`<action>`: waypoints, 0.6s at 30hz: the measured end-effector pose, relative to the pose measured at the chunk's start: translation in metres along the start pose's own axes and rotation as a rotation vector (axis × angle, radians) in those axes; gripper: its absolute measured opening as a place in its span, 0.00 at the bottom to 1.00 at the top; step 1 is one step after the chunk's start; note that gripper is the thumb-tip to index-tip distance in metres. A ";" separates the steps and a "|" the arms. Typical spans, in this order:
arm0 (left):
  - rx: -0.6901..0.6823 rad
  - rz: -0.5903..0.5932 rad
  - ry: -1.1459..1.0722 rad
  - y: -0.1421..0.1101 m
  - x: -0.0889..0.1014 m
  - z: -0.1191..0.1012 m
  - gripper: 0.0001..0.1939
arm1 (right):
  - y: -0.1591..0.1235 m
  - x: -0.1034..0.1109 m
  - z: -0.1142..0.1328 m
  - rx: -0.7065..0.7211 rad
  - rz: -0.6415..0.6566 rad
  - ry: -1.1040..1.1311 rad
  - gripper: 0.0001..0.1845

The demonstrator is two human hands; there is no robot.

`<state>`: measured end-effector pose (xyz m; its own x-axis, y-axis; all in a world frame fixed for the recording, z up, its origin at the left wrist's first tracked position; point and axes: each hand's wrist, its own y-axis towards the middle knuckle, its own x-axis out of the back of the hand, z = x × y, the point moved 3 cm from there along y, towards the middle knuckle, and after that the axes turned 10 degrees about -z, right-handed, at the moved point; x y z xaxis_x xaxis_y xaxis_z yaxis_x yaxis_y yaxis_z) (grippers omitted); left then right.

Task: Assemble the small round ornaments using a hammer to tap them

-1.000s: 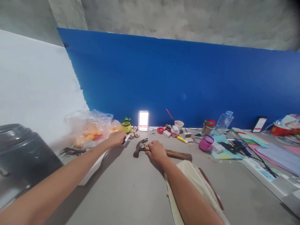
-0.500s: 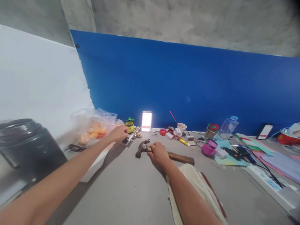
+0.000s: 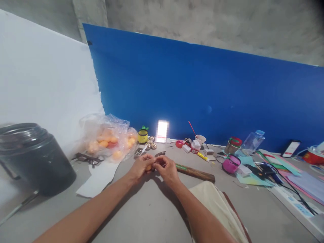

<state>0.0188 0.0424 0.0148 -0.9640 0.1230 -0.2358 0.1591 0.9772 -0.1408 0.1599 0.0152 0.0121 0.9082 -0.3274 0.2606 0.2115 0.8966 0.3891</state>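
My left hand (image 3: 141,167) and my right hand (image 3: 167,171) meet above the middle of the table, both closed with fingertips pinched together. Whatever is between the fingers is too small or hidden to make out. Just behind my right hand lies a claw hammer (image 3: 196,172). Its wooden handle points right, and its head is mostly covered by the hands, with only a claw tip showing. A small open box (image 3: 138,152) with a white strip stands beyond my left hand. Several shiny round ornaments (image 3: 153,145) sit beside that box.
A folded cream cloth (image 3: 211,199) lies under my right forearm. On the left are a big dark jar (image 3: 37,165), glasses (image 3: 88,158), white paper (image 3: 98,180) and a plastic bag of orange fruit (image 3: 108,138). A pink pouch (image 3: 231,164) and power strip (image 3: 293,199) stand right.
My left hand has come away from the small box and back to my right hand. My right hand has let go of the hammer, and its fingers now pinch beside the left.
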 end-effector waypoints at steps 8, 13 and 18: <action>-0.008 -0.021 -0.034 -0.003 0.002 0.004 0.23 | -0.002 0.001 -0.002 0.097 -0.082 0.028 0.08; 0.005 -0.035 -0.080 -0.007 0.002 0.011 0.25 | -0.001 0.003 -0.001 0.018 -0.033 0.073 0.10; -0.011 0.046 -0.207 -0.011 -0.001 0.003 0.20 | 0.005 0.011 -0.011 -0.173 -0.026 0.192 0.14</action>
<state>0.0189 0.0310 0.0133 -0.8910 0.1306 -0.4348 0.1988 0.9733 -0.1151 0.1749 0.0196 0.0068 0.9501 -0.3031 0.0735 0.2793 0.9317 0.2321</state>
